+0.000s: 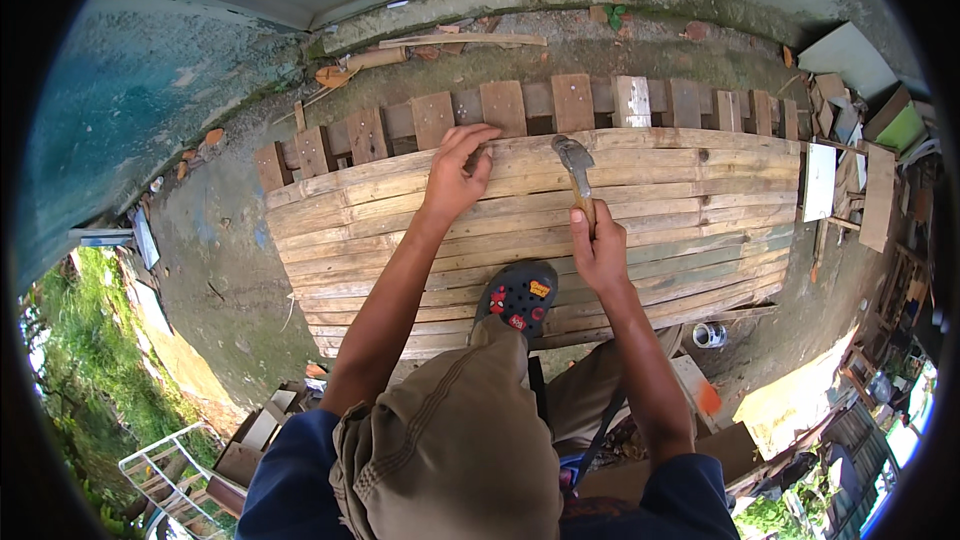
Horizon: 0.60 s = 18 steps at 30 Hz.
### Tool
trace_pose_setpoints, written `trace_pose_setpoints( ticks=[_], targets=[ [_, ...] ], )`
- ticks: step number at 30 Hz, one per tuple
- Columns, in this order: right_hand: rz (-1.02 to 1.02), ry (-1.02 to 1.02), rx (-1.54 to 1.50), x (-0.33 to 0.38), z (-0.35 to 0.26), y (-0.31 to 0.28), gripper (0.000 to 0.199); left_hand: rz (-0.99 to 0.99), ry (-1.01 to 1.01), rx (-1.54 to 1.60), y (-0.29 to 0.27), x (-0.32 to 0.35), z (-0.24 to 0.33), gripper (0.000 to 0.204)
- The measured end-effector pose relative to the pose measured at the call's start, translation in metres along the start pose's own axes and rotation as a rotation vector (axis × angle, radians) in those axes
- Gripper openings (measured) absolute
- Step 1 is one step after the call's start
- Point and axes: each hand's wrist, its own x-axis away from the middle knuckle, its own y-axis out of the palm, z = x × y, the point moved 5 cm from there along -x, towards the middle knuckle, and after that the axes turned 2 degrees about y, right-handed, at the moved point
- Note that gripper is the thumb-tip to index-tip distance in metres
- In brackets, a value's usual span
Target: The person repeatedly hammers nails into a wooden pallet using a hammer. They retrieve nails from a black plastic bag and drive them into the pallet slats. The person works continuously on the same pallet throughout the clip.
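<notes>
My right hand (603, 250) is wrapped round the wooden handle of a hammer (574, 162). The hammer's metal head is over the far side of a panel of split bamboo slats (640, 202). To the left, my left hand (461, 172) rests at the panel's far edge, fingers curled and thumb drawn in near the fingertips. Whatever they pinch, if anything, is too small to make out. My foot, in a dark clog (517, 297) with colourful charms, presses on the slats nearer to me. Short wooden boards (502, 108) stick out in a row beyond the panel.
A paint can (710, 335) stands on the concrete floor (205, 285) right of the panel. Scrap boards (878, 198) are piled at the far right. Loose sticks (465, 40) lie by the far wall. A white metal rack (180, 480) is at the lower left, near grass.
</notes>
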Motion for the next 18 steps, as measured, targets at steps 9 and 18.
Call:
trace_pose_setpoints(
  ticks=[9, 18],
  targets=[
    [0.014, 0.016, -0.012, -0.002, 0.012, -0.003, 0.026, -0.002, 0.078, -0.586, 0.009, -0.02, -0.008, 0.019],
    [0.041, 0.05, -0.083, 0.011, 0.014, 0.011, 0.026, -0.185, 0.049, -0.759, 0.021, -0.035, -0.023, 0.03]
  ],
)
